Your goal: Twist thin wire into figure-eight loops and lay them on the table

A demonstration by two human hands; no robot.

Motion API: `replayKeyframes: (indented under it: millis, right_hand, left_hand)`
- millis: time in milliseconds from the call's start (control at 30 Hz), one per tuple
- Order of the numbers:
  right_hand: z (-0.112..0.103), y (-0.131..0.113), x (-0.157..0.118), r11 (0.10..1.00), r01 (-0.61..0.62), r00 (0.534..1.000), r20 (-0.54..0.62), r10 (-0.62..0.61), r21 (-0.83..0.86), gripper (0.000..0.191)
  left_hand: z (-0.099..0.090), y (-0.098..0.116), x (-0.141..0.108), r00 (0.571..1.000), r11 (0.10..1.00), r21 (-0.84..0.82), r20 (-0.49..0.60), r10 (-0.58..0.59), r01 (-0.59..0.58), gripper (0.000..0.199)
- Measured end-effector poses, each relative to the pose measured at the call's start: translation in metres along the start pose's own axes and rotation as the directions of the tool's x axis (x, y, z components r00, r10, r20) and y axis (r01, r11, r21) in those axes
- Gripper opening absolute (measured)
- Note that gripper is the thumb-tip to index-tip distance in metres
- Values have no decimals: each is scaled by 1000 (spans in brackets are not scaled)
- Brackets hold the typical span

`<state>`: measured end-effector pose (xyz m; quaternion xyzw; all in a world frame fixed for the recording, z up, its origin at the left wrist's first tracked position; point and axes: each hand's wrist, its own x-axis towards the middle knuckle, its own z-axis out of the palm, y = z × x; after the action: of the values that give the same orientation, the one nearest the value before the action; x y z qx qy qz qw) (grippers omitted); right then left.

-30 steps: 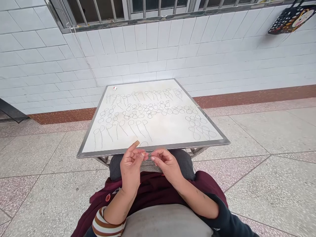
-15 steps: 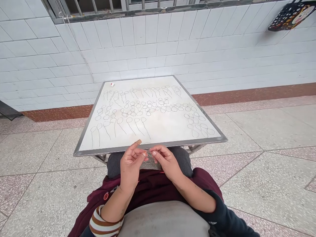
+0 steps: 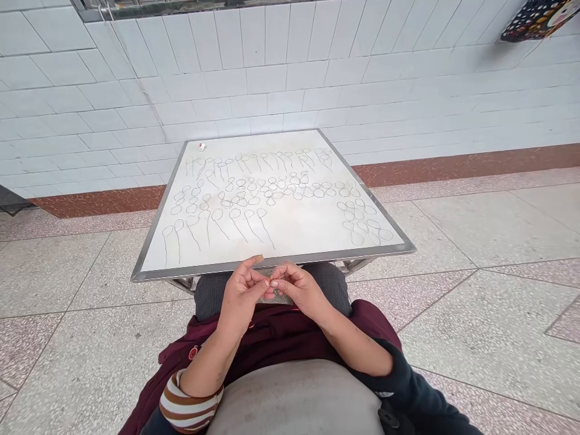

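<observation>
Just in front of the table's near edge, my left hand [image 3: 243, 293] and my right hand [image 3: 302, 291] meet at the fingertips. Both pinch a thin wire [image 3: 281, 292], of which only short curved bits show between the fingers. A tan wrap covers the tip of my raised left index finger. On the white table [image 3: 308, 232] lie several thin wire pieces: single loops with long tails [image 3: 217, 214] at the front left and back, and figure-eight shapes [image 3: 357, 237] across the middle and at the right.
A small white and red object [image 3: 202, 147] sits at the table's back left corner. The grey metal rim [image 3: 272, 262] runs above my knees. Behind stands a white tiled wall [image 3: 263, 78], with a patterned bag [image 3: 534, 23] hanging at the upper right.
My hands have come together, so the fingertips now touch where a small gap showed before. The view has tilted slightly downward.
</observation>
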<state>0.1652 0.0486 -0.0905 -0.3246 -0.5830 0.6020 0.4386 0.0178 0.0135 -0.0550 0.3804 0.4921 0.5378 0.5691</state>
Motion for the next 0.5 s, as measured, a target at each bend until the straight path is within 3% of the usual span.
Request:
replayKeyframes:
  millis: [133,267,367,500]
  right_hand:
    - [-6,2,0,999,20,989,149,-15,-37,14]
    - [-7,5,-1,999,30,986,167,-24,-32,11]
    - [-5,7,-2,993,108,991,90,-103,-50,8]
    - [-5,9,-1,971,228,962,-138,-236,-70,6]
  left_hand:
    - [-4,4,0,998,999,26,49,-38,37,45]
    - [-6,7,-1,994,997,44,84,-68,65,41]
    - [-6,7,-1,985,992,84,137,-102,91,45]
    - [-6,5,-2,965,981,136,206,-164,138,55]
